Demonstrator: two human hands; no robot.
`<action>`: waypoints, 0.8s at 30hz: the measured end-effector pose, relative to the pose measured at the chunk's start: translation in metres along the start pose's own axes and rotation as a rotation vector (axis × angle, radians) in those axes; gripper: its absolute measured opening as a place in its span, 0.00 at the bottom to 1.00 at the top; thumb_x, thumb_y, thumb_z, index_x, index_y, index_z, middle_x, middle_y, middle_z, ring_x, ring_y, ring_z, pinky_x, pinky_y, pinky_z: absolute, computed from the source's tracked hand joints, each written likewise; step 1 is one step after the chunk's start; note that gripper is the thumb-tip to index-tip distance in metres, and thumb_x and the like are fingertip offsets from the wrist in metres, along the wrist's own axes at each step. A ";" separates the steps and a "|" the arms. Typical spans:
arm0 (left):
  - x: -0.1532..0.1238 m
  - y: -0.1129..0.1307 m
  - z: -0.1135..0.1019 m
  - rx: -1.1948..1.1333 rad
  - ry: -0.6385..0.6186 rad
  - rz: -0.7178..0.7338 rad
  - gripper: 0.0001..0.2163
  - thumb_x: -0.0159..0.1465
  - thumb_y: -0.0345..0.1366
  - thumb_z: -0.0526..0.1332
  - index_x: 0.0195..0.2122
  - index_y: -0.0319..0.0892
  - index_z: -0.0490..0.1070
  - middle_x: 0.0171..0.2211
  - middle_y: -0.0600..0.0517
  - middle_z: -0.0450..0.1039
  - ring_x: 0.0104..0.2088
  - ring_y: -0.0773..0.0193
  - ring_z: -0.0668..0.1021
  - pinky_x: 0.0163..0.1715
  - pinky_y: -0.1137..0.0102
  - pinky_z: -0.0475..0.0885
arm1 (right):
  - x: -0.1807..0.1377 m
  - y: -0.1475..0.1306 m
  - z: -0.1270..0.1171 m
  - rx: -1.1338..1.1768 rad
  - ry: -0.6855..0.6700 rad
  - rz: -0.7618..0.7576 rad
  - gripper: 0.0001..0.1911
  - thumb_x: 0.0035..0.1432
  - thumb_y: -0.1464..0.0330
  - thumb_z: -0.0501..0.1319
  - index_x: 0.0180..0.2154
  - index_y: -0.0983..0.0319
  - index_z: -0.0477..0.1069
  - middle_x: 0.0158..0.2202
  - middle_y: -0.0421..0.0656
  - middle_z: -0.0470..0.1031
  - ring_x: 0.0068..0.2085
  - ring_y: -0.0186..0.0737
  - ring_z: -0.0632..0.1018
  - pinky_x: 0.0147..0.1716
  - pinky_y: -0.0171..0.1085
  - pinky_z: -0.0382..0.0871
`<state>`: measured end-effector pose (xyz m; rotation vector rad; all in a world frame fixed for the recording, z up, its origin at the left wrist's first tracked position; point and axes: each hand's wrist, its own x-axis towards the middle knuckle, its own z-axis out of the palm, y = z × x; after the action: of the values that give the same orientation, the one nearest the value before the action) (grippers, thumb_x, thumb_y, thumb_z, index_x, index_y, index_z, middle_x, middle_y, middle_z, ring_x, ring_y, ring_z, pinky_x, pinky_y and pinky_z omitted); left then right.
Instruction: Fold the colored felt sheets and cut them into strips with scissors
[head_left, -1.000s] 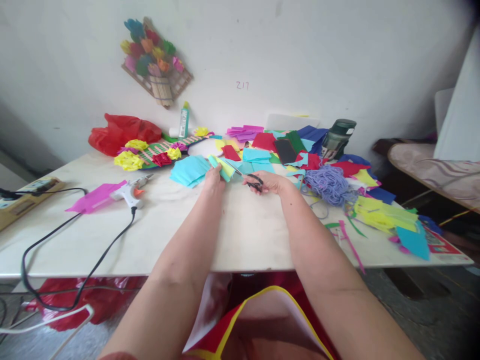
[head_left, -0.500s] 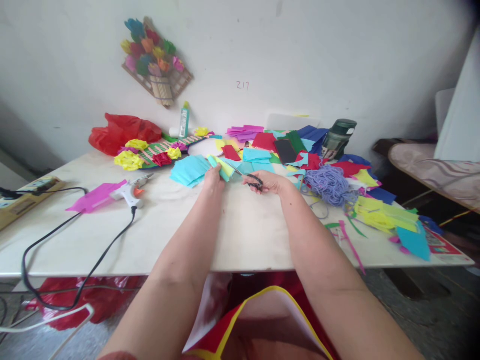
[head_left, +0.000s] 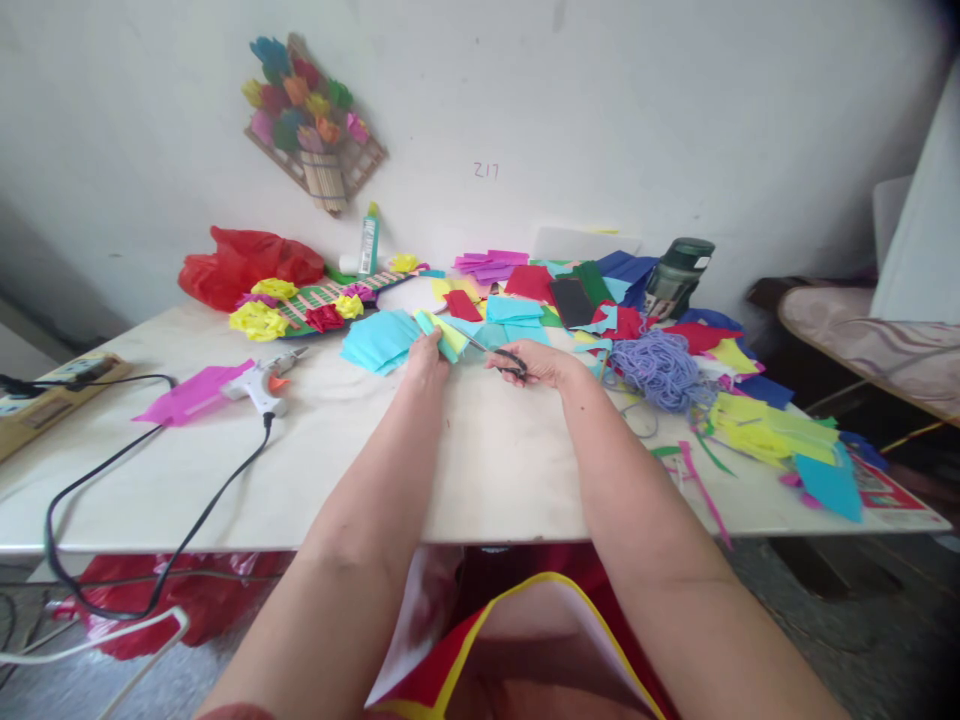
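Observation:
My left hand (head_left: 426,352) is closed on a small stack of yellow and light-blue paper (head_left: 451,342), held a little above the table. In my right hand (head_left: 536,364) are black-handled scissors (head_left: 511,362), fingers wrapped round the grips. The blades point left toward the paper's right edge; whether they touch it I cannot tell. Left of my left hand lies a fanned pile of light-blue paper (head_left: 376,341). More folded light-blue paper (head_left: 514,311) rests just beyond the scissors.
A hot glue gun (head_left: 259,384) lies on pink paper (head_left: 199,392) at left, its black cord looping over the front edge. A flower-decorated panel (head_left: 319,308) sits behind. At right are tangled purple yarn (head_left: 660,370), yellow paper (head_left: 765,428) and a dark bottle (head_left: 679,278).
Almost nothing differs. The scissors and my right hand have shifted very slightly; my left hand stays on the paper.

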<state>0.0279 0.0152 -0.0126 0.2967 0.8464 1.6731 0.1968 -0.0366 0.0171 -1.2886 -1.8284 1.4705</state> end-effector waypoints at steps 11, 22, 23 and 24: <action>0.008 -0.002 -0.004 -0.023 0.003 -0.003 0.09 0.60 0.23 0.56 0.39 0.40 0.70 0.32 0.50 0.74 0.37 0.66 0.78 0.40 0.72 0.74 | 0.003 0.002 -0.001 0.001 0.008 -0.001 0.11 0.55 0.63 0.60 0.33 0.65 0.70 0.14 0.33 0.64 0.13 0.24 0.62 0.10 0.26 0.49; 0.008 -0.001 -0.004 -0.044 -0.002 -0.010 0.08 0.59 0.23 0.56 0.37 0.39 0.70 0.33 0.49 0.74 0.39 0.63 0.78 0.43 0.69 0.73 | 0.002 0.002 0.000 -0.013 0.025 -0.004 0.10 0.53 0.64 0.63 0.30 0.65 0.69 0.14 0.33 0.64 0.12 0.23 0.60 0.11 0.24 0.51; 0.008 -0.001 -0.004 -0.044 -0.003 -0.013 0.07 0.59 0.23 0.56 0.37 0.39 0.70 0.32 0.49 0.74 0.39 0.63 0.78 0.43 0.68 0.73 | 0.002 0.002 0.000 -0.015 0.021 -0.002 0.10 0.53 0.63 0.63 0.31 0.65 0.70 0.14 0.34 0.64 0.13 0.23 0.61 0.10 0.24 0.50; 0.007 -0.001 -0.004 -0.043 -0.002 -0.017 0.07 0.59 0.23 0.56 0.36 0.39 0.70 0.32 0.50 0.74 0.39 0.63 0.78 0.43 0.68 0.73 | 0.002 0.002 0.000 -0.017 0.021 0.000 0.11 0.53 0.63 0.63 0.31 0.65 0.70 0.14 0.34 0.65 0.13 0.24 0.62 0.10 0.24 0.50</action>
<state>0.0242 0.0201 -0.0173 0.2609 0.8078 1.6723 0.1967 -0.0345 0.0148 -1.3075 -1.8307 1.4398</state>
